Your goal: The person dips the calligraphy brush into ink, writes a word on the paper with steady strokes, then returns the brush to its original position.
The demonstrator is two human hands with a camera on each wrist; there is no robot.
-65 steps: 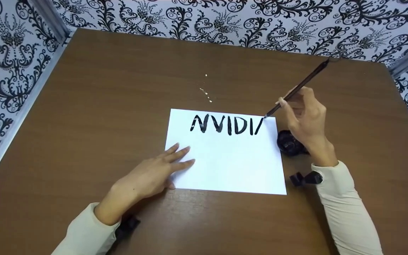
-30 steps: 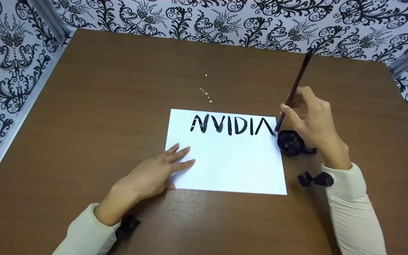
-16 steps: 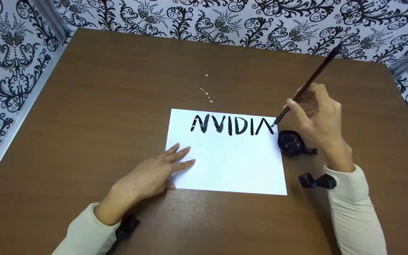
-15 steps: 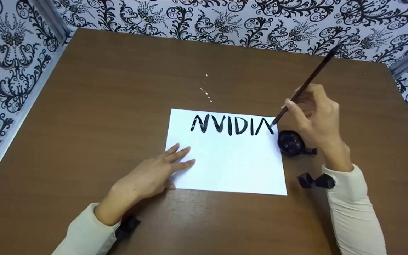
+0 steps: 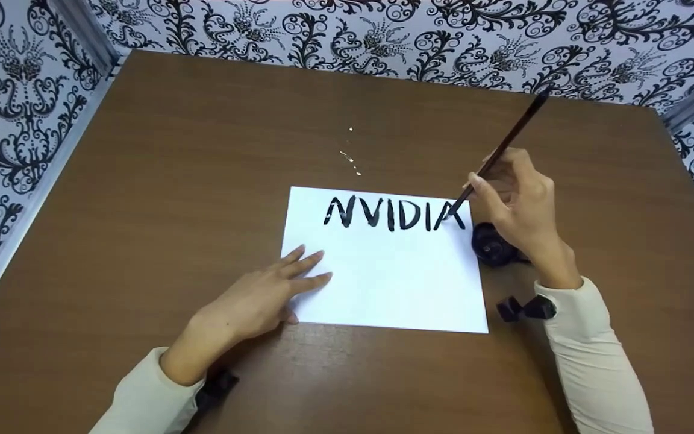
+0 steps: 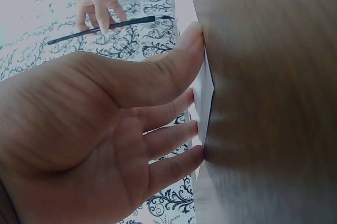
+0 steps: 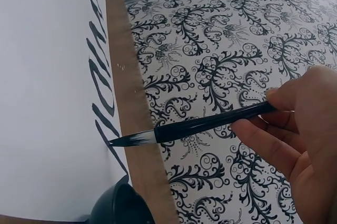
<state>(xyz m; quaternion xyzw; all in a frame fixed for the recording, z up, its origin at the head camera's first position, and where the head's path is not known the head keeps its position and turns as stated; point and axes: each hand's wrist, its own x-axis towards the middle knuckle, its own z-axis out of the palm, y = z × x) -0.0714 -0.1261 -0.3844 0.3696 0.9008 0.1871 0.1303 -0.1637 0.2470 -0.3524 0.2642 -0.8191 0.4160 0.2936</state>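
In the head view a white sheet of paper (image 5: 383, 277) lies on the table with large black brushed letters reading "NVIDI" and a last A-like letter (image 5: 441, 216). The right hand (image 5: 525, 205) pinches a dark-handled paintbrush (image 5: 512, 135) between thumb and fingers, handle slanting up to the right. Its black-wet bristles (image 7: 134, 139) meet the sheet inside that last letter. The left hand (image 5: 250, 301) rests with spread fingers on the sheet's left edge; the left wrist view shows its thumb (image 6: 184, 45) and fingertips pressed at the paper.
A small round black pot (image 5: 491, 246) with a short handle stands against the sheet's right edge, below the right hand. Pale specks (image 5: 350, 160) mark the brown table (image 5: 172, 181) beyond the paper. Patterned wallpaper (image 5: 371, 36) rises behind the table.
A second slanting stroke of the last letter has appeared since the oldest frame. Over the last half second the right hand has brought the brush left, into that letter. The left hand stays put.
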